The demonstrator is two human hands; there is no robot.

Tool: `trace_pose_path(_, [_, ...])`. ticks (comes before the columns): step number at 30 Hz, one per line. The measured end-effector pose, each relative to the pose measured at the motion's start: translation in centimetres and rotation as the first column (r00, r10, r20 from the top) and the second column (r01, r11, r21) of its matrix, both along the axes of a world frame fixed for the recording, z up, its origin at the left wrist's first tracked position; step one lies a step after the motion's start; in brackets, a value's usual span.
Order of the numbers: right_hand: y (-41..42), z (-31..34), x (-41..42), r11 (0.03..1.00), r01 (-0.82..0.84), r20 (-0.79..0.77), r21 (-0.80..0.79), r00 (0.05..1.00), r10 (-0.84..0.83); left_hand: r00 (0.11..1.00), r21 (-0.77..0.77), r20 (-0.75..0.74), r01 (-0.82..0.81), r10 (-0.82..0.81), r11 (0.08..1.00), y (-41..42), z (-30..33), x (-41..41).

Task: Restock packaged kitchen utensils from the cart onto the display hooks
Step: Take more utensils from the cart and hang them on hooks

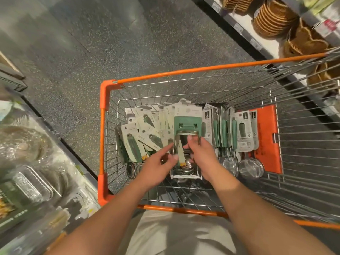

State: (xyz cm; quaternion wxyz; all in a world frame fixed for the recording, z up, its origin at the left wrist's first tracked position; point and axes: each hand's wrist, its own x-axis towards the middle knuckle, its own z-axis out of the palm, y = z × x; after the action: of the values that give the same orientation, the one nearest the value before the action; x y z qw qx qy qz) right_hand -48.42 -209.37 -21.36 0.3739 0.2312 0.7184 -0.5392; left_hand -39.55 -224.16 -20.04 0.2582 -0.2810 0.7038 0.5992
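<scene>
Early stage: cart (103,100) well stocked, both hands inside, right hand (199,153) gripping grater pack (185,129), left hand (161,162) relaxed alongside; hooks unseen.

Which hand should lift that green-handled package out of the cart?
Right. The right hand already grips the green-handled package at its metal part, above the cart. The left hand only touches its lower edge with its fingertips.

Head view looks steeply down (close) into cart (202,69).
</scene>
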Motion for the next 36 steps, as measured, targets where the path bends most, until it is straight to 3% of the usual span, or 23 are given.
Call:
trace_pose_path(4, [1.1, -0.5, 0.0, 0.995, 0.084, -0.089, 0.050, 0.993, -0.079, 0.981, -0.071, 0.080, -0.174, 0.179, 0.982, 0.2, -1.2, -0.6])
trace_pose_path(7, [2.2, -0.7, -0.3, 0.986, 0.164, -0.063, 0.034, 0.985, -0.161, 0.959, -0.135, 0.154, -0.216, 0.236, 0.967, 0.4, -3.0, -0.3])
trace_pose_path(13, [4.7, -1.5, -0.7, 0.984, 0.170, -0.030, 0.056, 0.985, -0.169, 0.895, -0.111, 0.286, -0.325, 0.344, 0.939, 2.5, -5.3, -1.5])
trace_pose_path(23, [6.8, -2.1, -0.6, 0.984, 0.067, -0.037, 0.165, 0.997, -0.062, 0.778, -0.267, 0.249, -0.518, 0.577, 0.813, 4.0, -6.6, -4.5])
trace_pose_path(31, [7.3, -1.5, -1.5, 0.983, 0.119, 0.019, 0.141, 0.992, -0.123, 0.563, -0.251, 0.251, -0.747, 0.787, 0.615, 0.8, -7.6, -7.0])
trace_pose_path(36, [6.4, -1.6, -1.9, 0.994, 0.065, 0.044, 0.093, 0.997, -0.069, 0.510, -0.293, 0.295, -0.757, 0.808, 0.584, 1.4, -7.7, -7.1])
